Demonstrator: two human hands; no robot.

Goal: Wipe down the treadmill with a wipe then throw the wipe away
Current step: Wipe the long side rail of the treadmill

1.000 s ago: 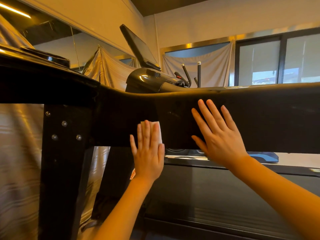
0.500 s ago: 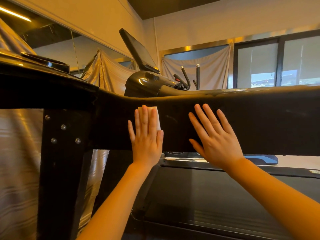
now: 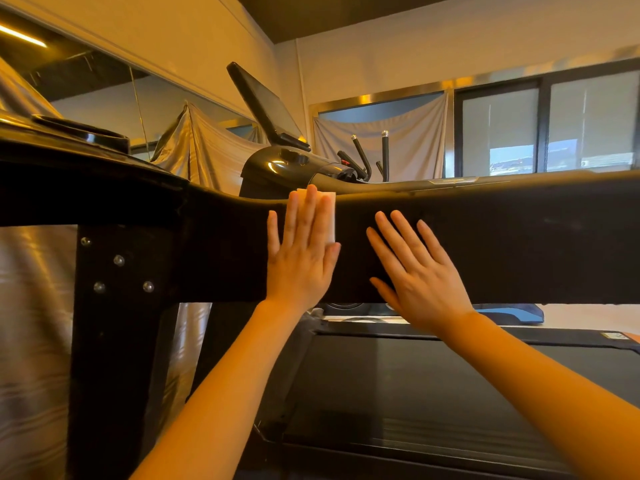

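Note:
The treadmill's broad black side rail [image 3: 519,237] runs across the middle of the view. My left hand [image 3: 299,258] lies flat on it with straight fingers and presses a folded white wipe [image 3: 330,216] against the rail near its top edge. Most of the wipe is hidden under my fingers. My right hand [image 3: 419,275] rests flat on the same rail just to the right, fingers spread, holding nothing.
The black upright post [image 3: 114,341] with several bolts stands at the left. The running belt [image 3: 433,386] lies below the rail. Behind it are the console with its tilted screen [image 3: 266,105], a cup holder [image 3: 86,133], draped grey sheets and windows at the right.
My left hand has slid the wipe upward along the rail, from its lower edge to its top edge. My right hand has stayed in place on the rail.

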